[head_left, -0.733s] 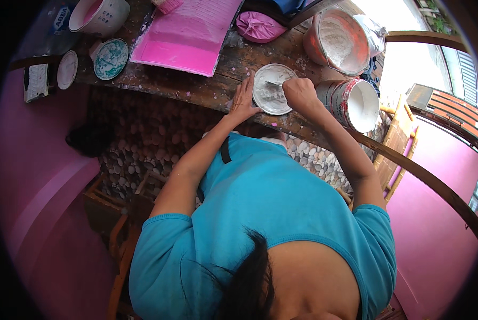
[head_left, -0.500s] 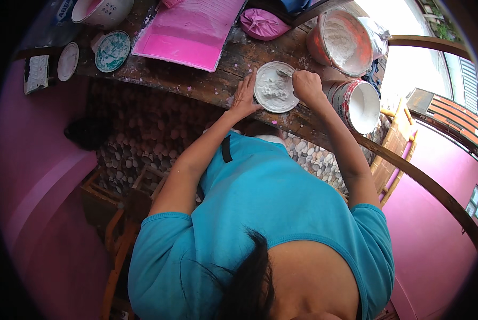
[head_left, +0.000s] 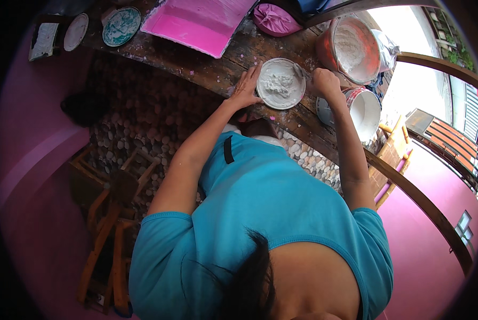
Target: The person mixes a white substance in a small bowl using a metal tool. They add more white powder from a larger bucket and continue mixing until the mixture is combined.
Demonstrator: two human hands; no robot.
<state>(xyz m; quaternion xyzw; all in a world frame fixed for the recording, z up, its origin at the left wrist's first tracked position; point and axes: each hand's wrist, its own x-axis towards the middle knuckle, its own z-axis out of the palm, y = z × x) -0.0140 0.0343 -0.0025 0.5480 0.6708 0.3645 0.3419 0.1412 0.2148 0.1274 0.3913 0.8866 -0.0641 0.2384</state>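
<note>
**Right hand has moved off the dish to its right side; left hand has stayed at the rim**

Against the first frame, the right hand (head_left: pixel 326 84) has gone from above the dish (head_left: pixel 280 88) to just beyond its right edge. The paste (head_left: pixel 279 81), smoother then, now stands in lumps near the middle.

Right hand: closed in a fist on a small tool (head_left: pixel 301 71). The tool's blade shows at the dish's right rim; its handle is hidden by the fingers. Cannot tell whether the blade touches the rim.

Left hand (head_left: pixel 246 88): open, fingers spread along the dish's left side, thumb at the near edge. Contact with the rim noted.

Dish: round, white, sitting near the front edge of the table (head_left: pixel 207 72), between the two hands. Table wood is dark, with pink and white specks.

Surroundings: right of the dish, a can (head_left: pixel 364 112) with a white inside, partly covered by the right forearm. Beyond it, a reddish bucket (head_left: pixel 348 49) holding white powder. Far side of the dish, a pink bag (head_left: pixel 275 20); to its left, a pink tray (head_left: pixel 188 37). Further left, a green-smeared lid (head_left: pixel 121 26), and beside that a whitish lid (head_left: pixel 76 32).
</note>
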